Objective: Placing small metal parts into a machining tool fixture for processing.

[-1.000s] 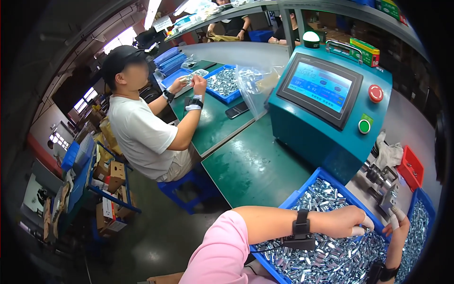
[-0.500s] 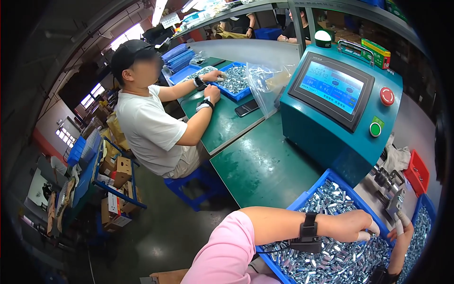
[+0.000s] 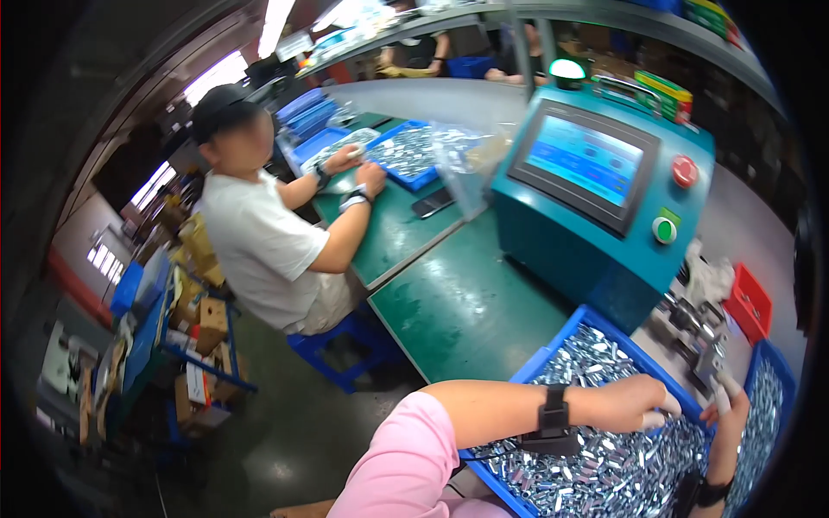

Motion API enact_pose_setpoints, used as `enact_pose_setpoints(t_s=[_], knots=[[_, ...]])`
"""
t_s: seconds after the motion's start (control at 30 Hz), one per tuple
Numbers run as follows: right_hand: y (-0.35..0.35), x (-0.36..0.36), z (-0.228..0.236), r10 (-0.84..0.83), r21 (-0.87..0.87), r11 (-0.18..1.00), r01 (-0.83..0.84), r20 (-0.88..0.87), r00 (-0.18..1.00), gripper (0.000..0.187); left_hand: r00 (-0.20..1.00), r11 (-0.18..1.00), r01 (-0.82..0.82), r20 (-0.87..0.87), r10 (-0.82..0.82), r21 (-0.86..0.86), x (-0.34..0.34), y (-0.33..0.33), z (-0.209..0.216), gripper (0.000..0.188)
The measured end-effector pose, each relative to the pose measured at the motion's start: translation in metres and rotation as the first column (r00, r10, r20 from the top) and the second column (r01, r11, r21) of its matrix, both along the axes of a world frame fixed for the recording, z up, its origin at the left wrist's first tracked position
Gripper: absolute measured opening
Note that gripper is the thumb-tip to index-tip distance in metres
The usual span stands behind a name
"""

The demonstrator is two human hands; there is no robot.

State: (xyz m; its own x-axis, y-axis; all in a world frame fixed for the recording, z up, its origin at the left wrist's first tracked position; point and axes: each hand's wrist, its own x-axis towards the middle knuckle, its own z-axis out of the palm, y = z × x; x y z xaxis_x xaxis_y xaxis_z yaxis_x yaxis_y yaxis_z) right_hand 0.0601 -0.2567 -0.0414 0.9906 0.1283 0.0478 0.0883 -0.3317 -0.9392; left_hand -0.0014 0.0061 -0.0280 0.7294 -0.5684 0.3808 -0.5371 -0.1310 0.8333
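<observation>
My left hand [image 3: 629,404], in white finger cots and with a black band on its wrist, is over a blue tray [image 3: 623,344] heaped with small shiny metal parts [image 3: 596,466]. Its fingers curl down with the thumb near the fingertips; whatever lies between them is too small to make out. Beyond the tray's right side, my right hand [image 3: 728,413] has its cot-covered fingers raised to a metal fixture [image 3: 701,356] beside the teal machine [image 3: 596,216]. Those fingers are drawn together, and any small thing in them is hidden.
A second blue tray [image 3: 787,367] of metal parts stands at far right, near a red bin [image 3: 748,302]. The machine has a lit screen [image 3: 585,160] and a red button [image 3: 685,171]. Across the green table [image 3: 458,302], a co-worker [image 3: 259,216] sits by another blue parts tray [image 3: 420,181].
The whole view has shifted slightly. My left hand stays over the tray, and my right hand stays by the fixture. The co-worker's far hand has moved back from their blue tray.
</observation>
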Motion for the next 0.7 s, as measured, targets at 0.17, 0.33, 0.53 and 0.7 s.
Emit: enact_pose_setpoints(t_s=[0.17,0.33,0.53,0.7], knots=[[0.042,-0.014,0.031,0.031,0.074,0.997,-0.025,-0.071,0.997,0.03,0.996,0.99,-0.077,0.05,0.072,0.119,0.005,0.003,-0.016,0.027],[0.025,-0.011,0.038,0.162,0.038,0.987,-0.158,-0.21,0.964,0.036,1.0,0.974,0.025,-0.002,-0.025,0.224,0.005,0.0,0.013,0.027],[0.016,-0.012,0.029,0.286,0.128,0.957,-0.262,-0.246,0.926,0.048,0.992,0.944,-0.043,-0.096,0.079,0.326,-0.002,-0.008,0.016,0.024],[0.018,-0.013,0.026,0.394,0.121,0.919,-0.375,-0.291,0.872,0.057,0.993,0.948,0.002,-0.114,0.037,0.32,-0.001,-0.008,0.019,0.025]])
